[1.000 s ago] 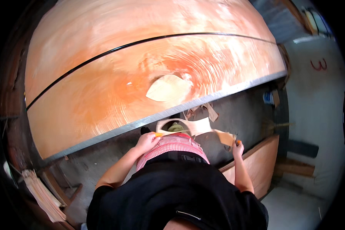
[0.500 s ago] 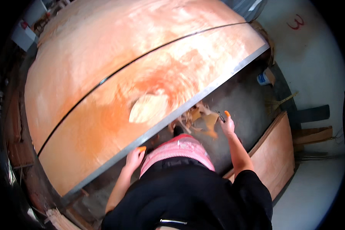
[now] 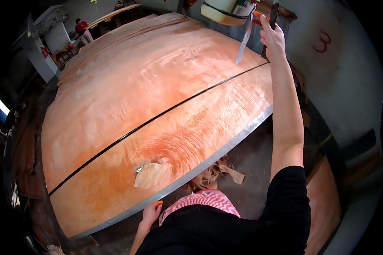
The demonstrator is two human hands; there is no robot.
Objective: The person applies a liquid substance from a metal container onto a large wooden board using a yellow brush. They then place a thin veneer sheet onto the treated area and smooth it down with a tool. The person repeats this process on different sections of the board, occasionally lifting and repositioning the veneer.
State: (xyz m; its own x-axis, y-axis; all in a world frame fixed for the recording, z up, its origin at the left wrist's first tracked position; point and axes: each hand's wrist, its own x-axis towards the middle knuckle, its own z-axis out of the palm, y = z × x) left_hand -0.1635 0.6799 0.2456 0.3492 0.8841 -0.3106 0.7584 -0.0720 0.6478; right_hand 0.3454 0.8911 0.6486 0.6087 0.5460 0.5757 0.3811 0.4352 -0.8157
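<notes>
R hand [image 3: 273,40], top right, grips a dark tool [image 3: 274,15] by the tub [image 3: 219,15]; a bump cld tip tub. L hand [image 3: 150,213], low mid: can't tell grip.

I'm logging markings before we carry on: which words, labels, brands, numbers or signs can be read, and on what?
Wall, right: one large red mark, clear enough to read; I won't copy it out.
Container, top, by the right hand: green-and-white label, too small and blurred to read.
I can make out no other lettering.
</notes>
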